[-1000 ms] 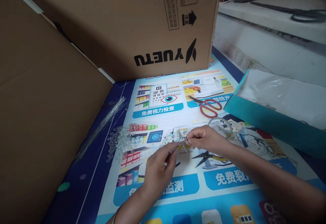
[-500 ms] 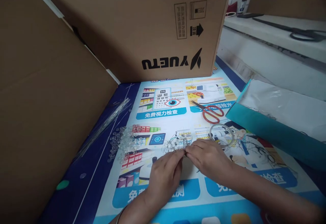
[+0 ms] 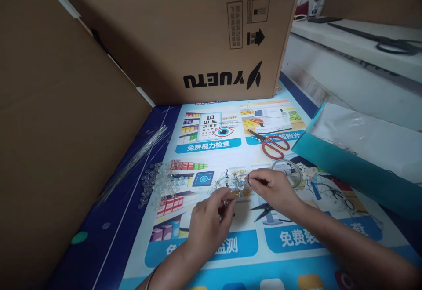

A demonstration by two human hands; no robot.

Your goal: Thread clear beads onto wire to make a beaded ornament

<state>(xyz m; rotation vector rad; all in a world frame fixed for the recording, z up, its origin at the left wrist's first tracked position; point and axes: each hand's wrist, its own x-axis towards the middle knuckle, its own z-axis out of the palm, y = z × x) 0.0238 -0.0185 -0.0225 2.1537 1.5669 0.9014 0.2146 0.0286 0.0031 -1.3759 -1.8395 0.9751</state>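
A small tangle of thin wire and clear beads [image 3: 240, 183] lies between my hands. My left hand [image 3: 211, 217] is closed, thumb and fingertips pinching the near-left part of the tangle. To the right, my right hand [image 3: 275, 191] pinches a small dark thread-like end at the tangle's edge; its exact form is too small to tell. Below the right hand, the black pointed jaws of a tool [image 3: 263, 211] lie on the printed sheet, the rest hidden. A heap of loose clear beads [image 3: 158, 182] lies left of my left hand.
Red-handled scissors [image 3: 275, 146] and a coil of wire [image 3: 290, 171] lie beyond my right hand. A teal open box [image 3: 346, 171] stands right. Straight wires [image 3: 138, 160] lie far left. Cardboard walls [image 3: 198, 30] rise behind and left. Large black scissors [image 3: 395, 46] rest on a ledge.
My hands, together before, have drawn apart; the right moved up and right, the left slightly down and left. The bead-and-wire tangle and the black tool jaws show more now.
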